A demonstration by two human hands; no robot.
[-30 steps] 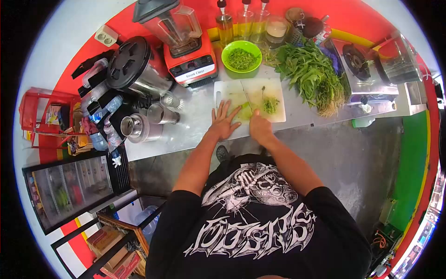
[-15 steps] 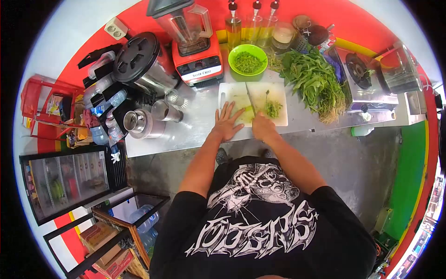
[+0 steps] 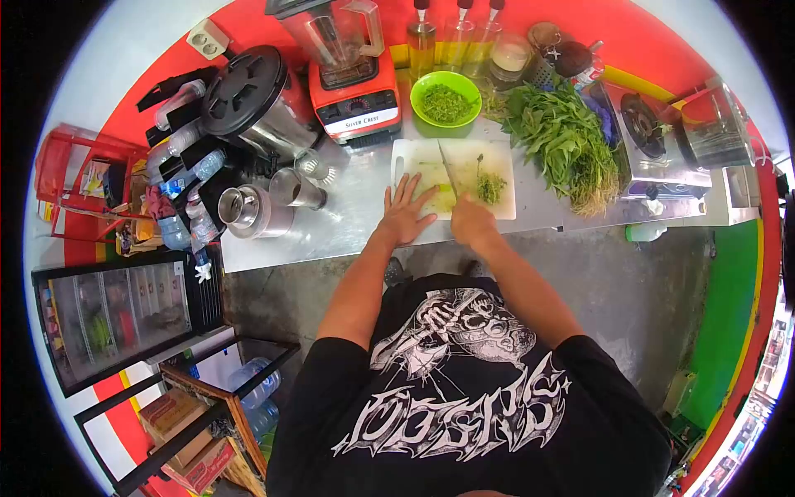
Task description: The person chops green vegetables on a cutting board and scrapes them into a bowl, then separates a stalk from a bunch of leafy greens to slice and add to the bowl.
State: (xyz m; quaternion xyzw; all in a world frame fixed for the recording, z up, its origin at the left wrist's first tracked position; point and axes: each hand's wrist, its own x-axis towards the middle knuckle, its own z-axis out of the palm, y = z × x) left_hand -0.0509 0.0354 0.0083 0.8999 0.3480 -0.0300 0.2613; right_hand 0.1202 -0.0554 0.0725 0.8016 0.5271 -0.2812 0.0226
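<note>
A white cutting board [image 3: 414, 153] lies on the steel counter in front of me. Flat on its left part rests my left hand [image 3: 404, 214], fingers spread, with a small green piece near its fingertips. My right hand [image 3: 473, 222] is wrapped round the handle of a knife [image 3: 448, 165], whose blade points away across the board. Right of the blade sits a small heap of chopped greens [image 3: 491, 190] with a stem sticking out. Behind the board, a lime green bowl [image 3: 445, 129] holds more chopped greens. A large bunch of leafy greens [image 3: 556, 132] with pale roots lies to the right.
A red blender [image 3: 356, 108] and a steel drum with a black lid [image 3: 244, 95] stand at the back left. Metal cups [image 3: 296, 190] are left of the board. Bottles with pourers [image 3: 458, 41] line the wall, and a gas stove [image 3: 654, 157] is far right.
The view has shifted slightly. My left hand stays spread on the board and my right hand keeps hold of the knife, its blade at a slightly different angle.
</note>
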